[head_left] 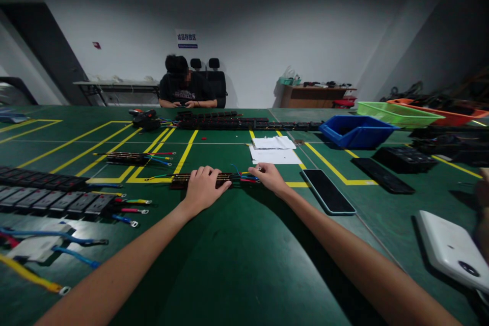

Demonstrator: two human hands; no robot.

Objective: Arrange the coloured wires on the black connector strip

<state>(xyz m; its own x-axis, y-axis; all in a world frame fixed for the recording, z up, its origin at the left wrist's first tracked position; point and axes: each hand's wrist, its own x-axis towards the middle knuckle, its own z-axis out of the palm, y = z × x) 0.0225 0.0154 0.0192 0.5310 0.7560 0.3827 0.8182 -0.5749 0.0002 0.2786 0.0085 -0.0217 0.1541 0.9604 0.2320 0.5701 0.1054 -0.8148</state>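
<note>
A dark strip assembly (179, 179) with brass-coloured rails lies crosswise on the green table in front of me. Over its middle rests my left hand (205, 186), palm down, with the fingers curled over the far edge and the thumb along the near side. Coloured wires with ring terminals come out of the strip's right end. My right hand (267, 177) pinches at these wires (248, 177), thumb and forefinger together near their tips. A similar strip (126, 158) with red, yellow and blue wires lies farther back on the left.
Power strips (57, 202) with wires lie at the left. A phone (328, 191), white papers (275, 155), a blue bin (353, 135) and a white device (451, 244) are on the right. A person (187, 86) sits across the table.
</note>
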